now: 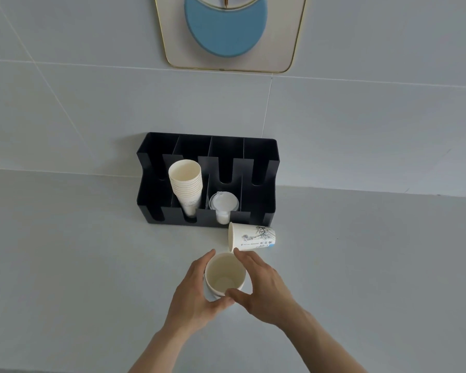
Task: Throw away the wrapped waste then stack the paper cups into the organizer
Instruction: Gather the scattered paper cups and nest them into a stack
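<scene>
An upright white paper cup [224, 274] stands on the grey counter between my hands. My left hand [197, 294] wraps its left side and my right hand [261, 282] wraps its right side, thumbs meeting at the near rim. Just behind it a second paper cup [252, 237] with a printed drawing lies on its side, mouth to the left. The black organizer [258, 200] sits against the wall. A stack of several paper cups [186, 184] leans in its second slot from the left. No wrapped waste is in view.
Clear plastic lids [223, 201] and a small cup fill the organizer's third slot. The outer two slots hold nothing visible. A gold-framed wall decoration [280, 36] with a blue disc hangs above. The grey counter [78, 265] extends left and right.
</scene>
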